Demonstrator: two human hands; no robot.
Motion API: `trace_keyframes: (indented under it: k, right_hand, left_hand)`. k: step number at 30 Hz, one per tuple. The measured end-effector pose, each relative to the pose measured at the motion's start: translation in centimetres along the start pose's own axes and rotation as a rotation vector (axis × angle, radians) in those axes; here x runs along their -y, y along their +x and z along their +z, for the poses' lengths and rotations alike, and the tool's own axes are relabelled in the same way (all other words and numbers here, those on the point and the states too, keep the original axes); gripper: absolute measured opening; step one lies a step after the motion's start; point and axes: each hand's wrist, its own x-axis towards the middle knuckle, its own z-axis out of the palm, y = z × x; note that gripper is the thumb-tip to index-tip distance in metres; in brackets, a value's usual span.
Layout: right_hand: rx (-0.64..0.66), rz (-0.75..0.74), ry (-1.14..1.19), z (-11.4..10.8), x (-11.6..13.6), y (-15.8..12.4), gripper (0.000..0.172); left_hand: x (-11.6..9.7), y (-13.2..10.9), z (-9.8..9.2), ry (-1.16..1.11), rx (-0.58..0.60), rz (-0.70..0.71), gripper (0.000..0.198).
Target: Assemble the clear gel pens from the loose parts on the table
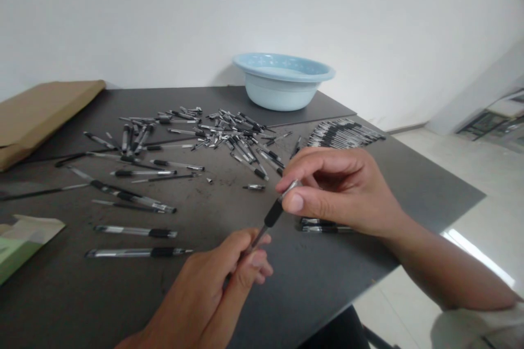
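Fingers of the left hand (pixel 213 283) and right hand (pixel 344 188) clamp one gel pen (pixel 273 214); a blue basin (pixel 282 90) stands near the surface's far edge.

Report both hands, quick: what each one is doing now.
Left hand: closed, gripping the lower barrel of a pen.
Right hand: closed, thumb and fingers pinching the same pen's upper end, above its black grip.

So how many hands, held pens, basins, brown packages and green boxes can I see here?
Left hand and right hand: 2
Held pen: 1
Light blue basin: 1
Brown package: 1
Green box, cut off by the picture edge: 1
Total: 6
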Motion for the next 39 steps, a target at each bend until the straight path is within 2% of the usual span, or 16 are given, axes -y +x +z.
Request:
trace_keyframes:
  k: [4, 9, 10, 13, 15, 19, 21, 24, 29, 35, 37, 39]
  right_hand:
    - [-0.009, 0.057, 0.106, 0.8, -1.1, 0.0, 0.027]
    - [0.137, -0.077, 0.154, 1.1, -1.9, 0.1, 0.049]
    - [0.167, -0.076, 0.174, 1.2, -1.7, 0.1, 0.048]
    - [0.202, -0.012, 0.250, 1.5, -1.2, 0.0, 0.030]
    - [0.206, 0.022, 0.275, 1.8, -1.0, -0.1, 0.026]
    - [0.098, 0.050, 0.253, 2.4, -1.9, -0.1, 0.015]
    - [0.048, 0.033, 0.285, 2.4, -2.6, -0.1, 0.022]
    - [0.090, 0.019, 0.380, 2.3, -3.1, -0.1, 0.043]
    - [0.197, 0.106, 0.441, 2.4, -1.9, -0.4, 0.032]
    - [0.014, 0.117, 0.291, 2.6, -1.7, 0.2, 0.010]
    - [-0.022, 0.121, 0.339, 2.6, -2.2, 0.2, 0.014]
    - [0.000, 0.108, 0.407, 2.7, -2.6, 0.1, 0.016]
  left_hand:
    - [-0.6, 0.4, -0.1, 0.036, 0.030, -0.011, 0.023]
    - [-0.6, 0.5, -0.1, -0.052, 0.027, -0.075, 0.025]
    - [-0.6, 0.5, -0.1, -0.091, 0.029, -0.099, 0.025]
    - [-0.6, 0.5, 0.1, -0.195, 0.048, -0.150, 0.026]
    - [-0.6, 0.5, 0.2, -0.235, 0.066, -0.158, 0.026]
    - [-0.5, 0.6, 0.5, -0.263, 0.107, -0.136, 0.027]
    - [-0.4, 0.6, 0.6, -0.265, 0.115, -0.140, 0.026]
    - [-0.3, 0.6, 0.7, -0.297, 0.118, -0.150, 0.027]
    - [-0.2, 0.5, 0.7, -0.350, 0.148, -0.178, 0.028]
    - [-0.3, 0.6, 0.8, -0.312, 0.147, -0.177, 0.028]
    - [-0.4, 0.6, 0.7, -0.277, 0.152, -0.169, 0.027]
    - [-0.5, 0.7, 0.6, -0.270, 0.155, -0.173, 0.028]
